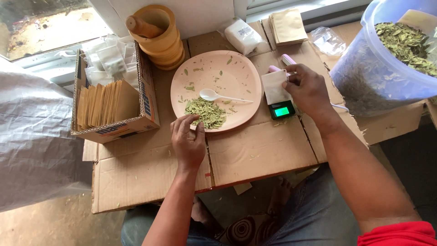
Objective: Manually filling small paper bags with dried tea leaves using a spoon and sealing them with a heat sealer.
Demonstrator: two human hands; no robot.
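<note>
While the left hand [187, 139] pinches at the near edge of a heap of dried green leaves [205, 112], fingers drawn narrow and curled downward, the right hand [308, 89] grips a small white sachet [274, 87] between thumb and fingertips, standing it on a pocket scale [282, 110] whose green display is lit. The leaves lie at six o'clock on a pale pink plate [236, 77], close to the picking fingers, with a white plastic spoon [214, 95] resting across the plate's middle. The scale sits just off the plate at three o'clock, apparently so that leaf travels only a short way to the sachet. Both forearms reach up from the bottom of the view over a flattened cardboard sheet [255, 150], the left wrist bent, the right arm angled inward. At nine o'clock a cardboard box [114, 130] holds brown paper envelopes [107, 102] on edge; at twelve stands a wooden mortar and pestle [157, 34]; at two a translucent blue tub [378, 73] holds more leaves.
</note>
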